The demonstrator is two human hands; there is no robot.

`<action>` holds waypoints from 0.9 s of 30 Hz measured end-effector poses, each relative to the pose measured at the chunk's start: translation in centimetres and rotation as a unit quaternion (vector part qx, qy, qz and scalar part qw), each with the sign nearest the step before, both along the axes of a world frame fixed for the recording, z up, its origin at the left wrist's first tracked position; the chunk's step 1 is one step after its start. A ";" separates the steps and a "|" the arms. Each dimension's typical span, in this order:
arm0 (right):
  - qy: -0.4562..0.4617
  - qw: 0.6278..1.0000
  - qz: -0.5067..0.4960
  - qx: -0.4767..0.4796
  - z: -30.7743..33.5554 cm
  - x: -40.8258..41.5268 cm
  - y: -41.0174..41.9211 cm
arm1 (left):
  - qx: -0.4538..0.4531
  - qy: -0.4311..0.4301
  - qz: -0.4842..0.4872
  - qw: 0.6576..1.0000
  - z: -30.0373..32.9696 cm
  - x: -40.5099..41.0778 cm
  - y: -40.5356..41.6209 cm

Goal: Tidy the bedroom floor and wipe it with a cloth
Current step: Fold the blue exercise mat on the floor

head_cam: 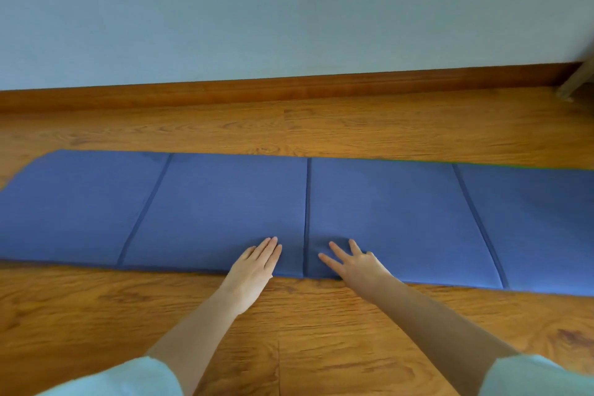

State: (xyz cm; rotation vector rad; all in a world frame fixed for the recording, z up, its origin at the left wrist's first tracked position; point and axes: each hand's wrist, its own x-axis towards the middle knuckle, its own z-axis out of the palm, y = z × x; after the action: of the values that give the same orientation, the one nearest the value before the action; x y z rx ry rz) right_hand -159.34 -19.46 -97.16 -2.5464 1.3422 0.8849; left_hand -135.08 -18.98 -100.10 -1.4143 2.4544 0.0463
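A long blue folding mat (385,212) lies flat across the wooden floor (289,325), divided into panels by several crease lines. My left hand (255,262) rests flat on the mat's near edge, fingers straight and together, just left of the middle crease. My right hand (350,262) lies on the near edge just right of that crease, fingers spread and straight. Neither hand holds anything. No cloth is in view.
A wooden skirting board (289,88) runs along the pale blue wall (257,10) behind the mat. A pale furniture leg or frame (575,80) shows at the far right edge. Bare floor lies between mat and wall.
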 end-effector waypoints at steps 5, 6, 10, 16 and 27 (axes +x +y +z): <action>-0.022 1.000 -0.004 0.000 0.6 -0.1 -0.6 | -0.010 0.119 0.035 0.992 1.5 3.2 -0.6; -0.026 1.000 -0.001 -0.001 0.7 -0.2 -0.7 | -0.021 0.125 0.061 0.990 1.6 4.2 -0.6; -0.092 0.995 0.016 -0.039 1.1 0.7 -0.4 | -0.075 0.186 0.282 0.938 1.4 8.4 0.7; -0.174 0.981 0.044 -0.071 1.0 6.1 -1.0 | -0.124 0.214 0.531 0.811 1.3 14.9 1.3; -0.269 0.962 -0.046 -0.025 1.3 16.2 -2.7 | -0.076 0.463 0.774 0.426 2.6 20.7 -1.5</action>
State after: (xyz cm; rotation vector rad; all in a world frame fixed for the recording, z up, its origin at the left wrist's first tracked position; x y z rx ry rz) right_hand -143.12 -22.17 -95.81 -2.4694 1.2927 0.1162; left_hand -114.37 -20.45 -97.51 -3.7186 0.2356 1.2250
